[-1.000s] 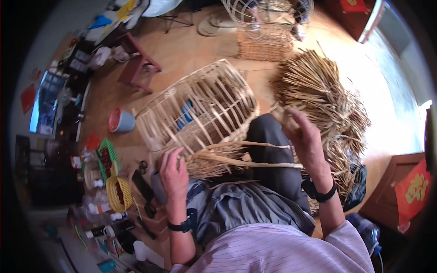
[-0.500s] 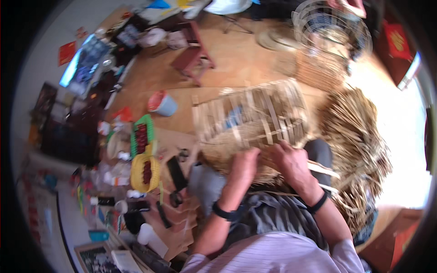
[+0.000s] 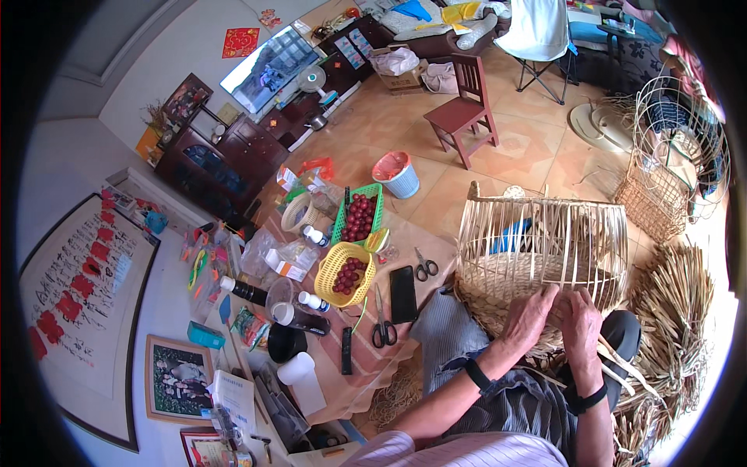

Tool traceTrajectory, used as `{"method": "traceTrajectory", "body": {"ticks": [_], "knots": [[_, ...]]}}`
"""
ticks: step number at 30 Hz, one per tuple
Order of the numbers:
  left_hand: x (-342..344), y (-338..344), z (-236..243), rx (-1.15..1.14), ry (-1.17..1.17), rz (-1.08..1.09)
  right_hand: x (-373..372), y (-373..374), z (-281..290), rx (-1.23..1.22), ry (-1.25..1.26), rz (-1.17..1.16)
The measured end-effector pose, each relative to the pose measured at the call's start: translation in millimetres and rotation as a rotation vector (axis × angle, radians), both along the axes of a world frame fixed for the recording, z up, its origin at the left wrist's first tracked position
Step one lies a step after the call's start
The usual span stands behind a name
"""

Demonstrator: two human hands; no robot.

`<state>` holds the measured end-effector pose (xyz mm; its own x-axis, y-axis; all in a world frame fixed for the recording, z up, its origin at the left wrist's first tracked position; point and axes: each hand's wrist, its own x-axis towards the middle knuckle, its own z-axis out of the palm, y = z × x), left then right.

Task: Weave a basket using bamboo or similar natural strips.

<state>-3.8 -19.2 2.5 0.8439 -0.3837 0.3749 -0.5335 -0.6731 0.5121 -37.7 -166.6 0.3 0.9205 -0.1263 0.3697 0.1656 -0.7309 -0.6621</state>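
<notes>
Head view shows both hands at about five o'clock, pressed side by side against the lower woven band of a half-built bamboo basket [image 3: 542,253] resting on the person's lap. The left hand [image 3: 529,317] has its fingers curled onto the weave, and the right hand [image 3: 580,315] pinches thin bamboo strips [image 3: 618,366] that trail toward four o'clock; just how tight either grip is I cannot tell. A likely mishap is a strip snapping or splintering if bent too sharply at the weave. The open upright ribs at twelve o'clock of the hands could spread if the basket rolls off the knees. Scissors [image 3: 425,266] and a phone [image 3: 403,293] lie at nine o'clock, well apart.
</notes>
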Motion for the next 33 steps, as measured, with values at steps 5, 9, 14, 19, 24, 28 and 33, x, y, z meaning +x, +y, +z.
{"method": "traceTrajectory", "body": {"ticks": [5,9,14,19,24,28,33], "knots": [[-8,2,-1,0.081,0.077,-0.052,-11,-3,0,-0.131,0.059,0.0],[-13,1,-4,0.145,0.054,-0.028,-16,-13,1,-0.279,0.042,0.01],[-13,-3,-5,0.068,0.033,-0.071,-17,-34,3,-0.301,0.021,0.107],[-7,-7,2,0.031,0.258,-0.015,-16,-51,8,-0.47,-0.064,0.189],[-4,-11,2,-0.068,0.311,0.018,-18,-61,14,-0.46,0.037,0.241],[1,-7,-4,-0.154,0.242,-0.058,-35,-71,18,-0.385,0.079,0.32],[11,5,-3,-0.272,0.31,-0.258,-56,-78,11,-0.131,0.078,0.317]]}}
